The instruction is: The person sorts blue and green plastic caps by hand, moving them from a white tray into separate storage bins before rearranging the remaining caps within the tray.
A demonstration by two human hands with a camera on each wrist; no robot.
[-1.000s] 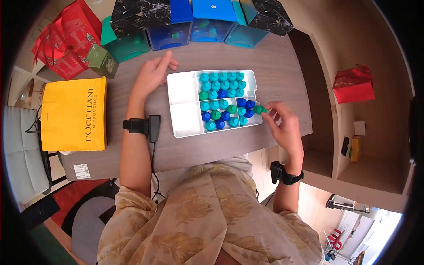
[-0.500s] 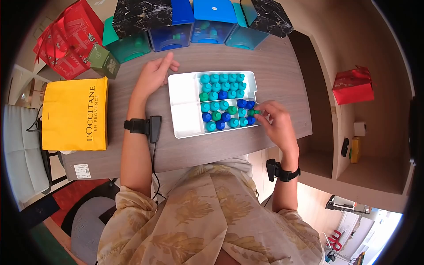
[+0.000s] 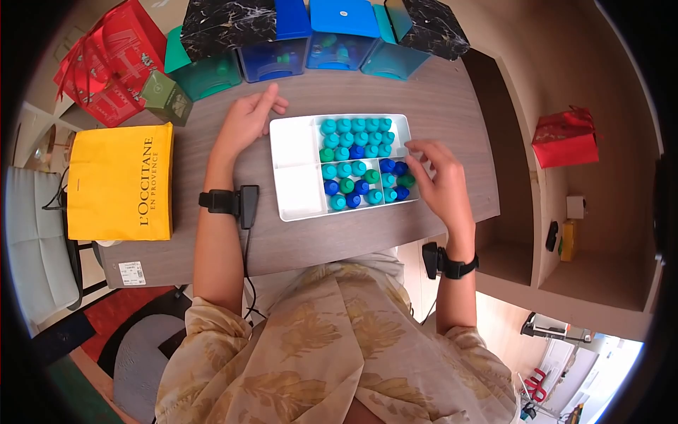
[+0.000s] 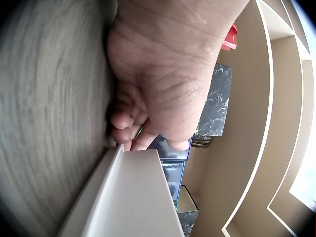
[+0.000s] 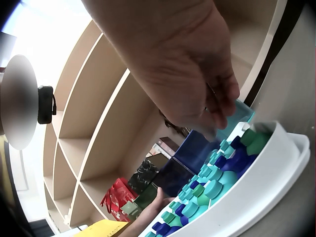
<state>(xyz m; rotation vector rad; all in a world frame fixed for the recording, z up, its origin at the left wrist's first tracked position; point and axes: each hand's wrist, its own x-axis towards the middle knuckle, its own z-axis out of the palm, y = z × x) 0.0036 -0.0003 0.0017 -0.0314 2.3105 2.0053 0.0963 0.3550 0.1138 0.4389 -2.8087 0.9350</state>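
Hovering at the right rim of the tray (frame centre), my right hand is loosely curled, empty. Bottles occupy the tray; my left hand lies relaxed, empty, beside its upper-left corner.

1. Right hand, right-wrist view, top: wrist end cut off.
2. White tray, left-wrist view, bottom: cut off.
3. Grey oval, right-wrist view, left: blurred, unidentified.
4. Label, head view, lower left: print too small to read.
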